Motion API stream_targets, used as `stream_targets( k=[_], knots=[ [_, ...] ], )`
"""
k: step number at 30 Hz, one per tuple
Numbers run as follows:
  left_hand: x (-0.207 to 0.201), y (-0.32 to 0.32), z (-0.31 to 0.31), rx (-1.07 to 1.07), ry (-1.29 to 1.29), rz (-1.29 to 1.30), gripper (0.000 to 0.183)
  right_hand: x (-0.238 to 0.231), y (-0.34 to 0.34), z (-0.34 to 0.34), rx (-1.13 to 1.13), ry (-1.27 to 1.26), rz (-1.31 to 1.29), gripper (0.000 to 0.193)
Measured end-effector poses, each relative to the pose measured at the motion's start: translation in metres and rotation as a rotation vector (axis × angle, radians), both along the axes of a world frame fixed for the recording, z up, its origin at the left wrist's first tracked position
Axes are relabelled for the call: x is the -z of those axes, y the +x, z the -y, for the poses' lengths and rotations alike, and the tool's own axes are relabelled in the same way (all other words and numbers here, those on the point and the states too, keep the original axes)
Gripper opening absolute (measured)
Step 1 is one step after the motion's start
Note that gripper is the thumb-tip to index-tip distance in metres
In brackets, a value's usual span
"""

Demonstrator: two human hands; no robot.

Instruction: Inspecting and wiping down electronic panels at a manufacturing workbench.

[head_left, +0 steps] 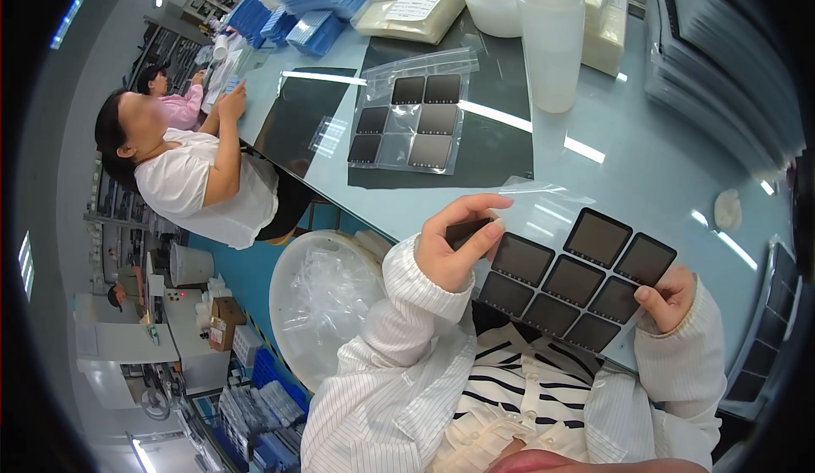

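Observation:
My right hand (pixel 669 301) grips the right edge of a sheet of dark square plates (pixel 574 281), thumb on top. The plates sit in rows with thin pale gaps, and the sheet is tilted over the table's near edge. At its upper left, my left hand (pixel 450 248) pinches a single dark square plate (pixel 466 231) between thumb and fingers. Clear film shows behind the sheet. Farther off, a clear pocket sleeve (pixel 396 148) holding several dark plates lies on a black mat (pixel 501 154).
A white bottle (pixel 550 44) and pale packs (pixel 410 10) stand at the back, near blue stacks (pixel 314 31). Tall stacked sleeves (pixel 722 74) rise at right. A round white bin (pixel 284 329) with clear film stands left of the table. A seated co-worker (pixel 199 167) is at left.

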State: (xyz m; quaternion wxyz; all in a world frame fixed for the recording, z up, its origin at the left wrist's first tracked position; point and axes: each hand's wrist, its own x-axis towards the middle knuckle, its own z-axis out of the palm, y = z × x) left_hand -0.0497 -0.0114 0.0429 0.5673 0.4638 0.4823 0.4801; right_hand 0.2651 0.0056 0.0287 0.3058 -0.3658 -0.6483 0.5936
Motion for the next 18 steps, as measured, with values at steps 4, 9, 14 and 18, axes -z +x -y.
stream_targets(
  k=[4, 9, 14, 18],
  knots=[
    [-0.001, 0.005, 0.0, -0.032, 0.064, -0.036, 0.029, 0.013, 0.004, 0.003, 0.018, 0.172, -0.061, 0.028],
    [-0.006, 0.006, 0.001, -0.109, 0.147, -0.122, 0.033, 0.005, -0.004, 0.005, 0.118, 0.035, -0.101, 0.02],
    [-0.002, 0.006, -0.001, -0.186, 0.237, -0.127, 0.034, 0.004, 0.0, 0.003, 0.004, -0.057, -0.109, 0.017],
    [-0.005, 0.009, -0.002, -0.193, 0.248, -0.154, 0.035, -0.005, 0.002, 0.001, 0.012, -0.191, -0.1, 0.018]
  ],
)
